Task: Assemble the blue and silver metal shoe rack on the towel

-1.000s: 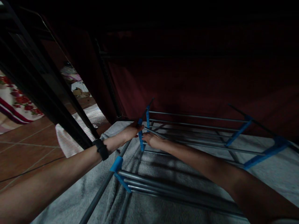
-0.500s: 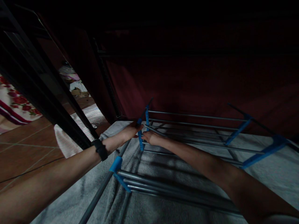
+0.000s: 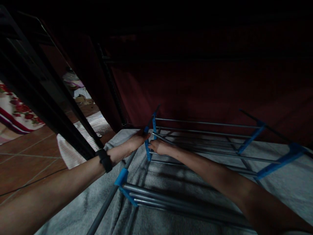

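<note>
From the head camera, a rack of grey metal rods (image 3: 202, 124) joined by blue plastic connectors lies on a grey blanket (image 3: 171, 176), with a dark red fabric wall (image 3: 207, 88) closing it in at the back and black frame bars (image 3: 49, 104) slanting down the left side. The left hand (image 3: 135, 141), with a black wristband (image 3: 104, 160) on its arm, rests on the outer side of the blue connector (image 3: 147, 147) at the rack's far left corner, fingers curled against it. The right hand (image 3: 160, 147) sits just inside the same connector, fingers narrowed around the end of a loose rod (image 3: 162, 138) that angles toward the connector; how tight the grip is cannot be told in the dim light. Open room lies between the rod rows, where bare blanket shows, and to the left past the black bars, where a tiled floor (image 3: 26, 163) opens out. A white ribbed cloth (image 3: 73, 150) lies at the blanket's left edge, and a flowered cloth (image 3: 17, 114) lies farther off on the floor. No writing can be read anywhere.
</note>
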`<state>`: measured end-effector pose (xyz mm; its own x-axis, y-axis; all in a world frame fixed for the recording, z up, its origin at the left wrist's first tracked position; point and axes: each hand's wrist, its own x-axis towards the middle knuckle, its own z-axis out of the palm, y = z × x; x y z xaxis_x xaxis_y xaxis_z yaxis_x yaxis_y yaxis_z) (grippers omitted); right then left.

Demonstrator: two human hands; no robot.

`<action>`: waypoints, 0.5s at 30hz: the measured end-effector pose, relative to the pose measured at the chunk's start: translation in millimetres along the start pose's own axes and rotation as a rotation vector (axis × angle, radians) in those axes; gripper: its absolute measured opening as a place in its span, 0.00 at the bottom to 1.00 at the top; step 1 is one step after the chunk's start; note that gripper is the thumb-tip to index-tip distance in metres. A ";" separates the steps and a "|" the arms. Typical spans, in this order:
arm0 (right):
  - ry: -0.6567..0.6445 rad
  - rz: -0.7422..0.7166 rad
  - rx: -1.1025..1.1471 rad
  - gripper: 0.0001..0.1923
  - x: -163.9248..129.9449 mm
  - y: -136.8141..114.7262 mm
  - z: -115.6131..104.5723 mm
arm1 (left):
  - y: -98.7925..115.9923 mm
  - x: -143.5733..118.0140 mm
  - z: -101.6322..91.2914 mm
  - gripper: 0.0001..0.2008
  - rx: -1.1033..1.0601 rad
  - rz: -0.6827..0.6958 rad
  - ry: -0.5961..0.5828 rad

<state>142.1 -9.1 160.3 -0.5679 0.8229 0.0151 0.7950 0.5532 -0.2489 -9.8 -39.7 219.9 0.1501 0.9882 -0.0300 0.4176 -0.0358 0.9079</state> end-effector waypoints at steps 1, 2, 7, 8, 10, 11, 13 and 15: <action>0.002 -0.010 -0.003 0.15 0.0 0.7 0.6 | -1.9 1.3 -0.3 0.31 -0.010 0.003 -0.006; 0.005 -0.020 -0.006 0.15 0.1 1.4 1.3 | -3.8 2.7 -0.8 0.31 -0.020 0.006 -0.008; 0.021 -0.046 -0.014 0.16 -0.1 3.1 3.4 | -10.2 7.7 -2.2 0.33 -0.057 0.031 -0.041; 0.027 -0.044 -0.015 0.15 -1.1 2.8 2.8 | -10.0 7.6 -2.0 0.33 -0.061 0.031 -0.048; 0.043 -0.040 -0.017 0.15 -5.3 1.6 0.4 | -8.0 6.0 -1.4 0.35 -0.072 0.017 -0.054; 0.056 -0.034 -0.019 0.15 -8.5 0.6 -1.0 | -6.6 4.9 -0.9 0.36 -0.075 0.007 -0.053; 0.087 -0.004 -0.041 0.16 -16.3 -1.5 -3.4 | -4.1 2.7 -0.3 0.36 -0.082 -0.005 -0.053; 0.112 0.030 -0.069 0.17 -23.8 -3.5 -4.3 | -3.4 1.7 -0.2 0.35 -0.081 -0.006 -0.049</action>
<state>153.8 -30.0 165.0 -0.5192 0.8466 0.1171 0.8264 0.5322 -0.1840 -11.2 -37.9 216.8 0.1925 0.9798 -0.0546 0.3455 -0.0156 0.9383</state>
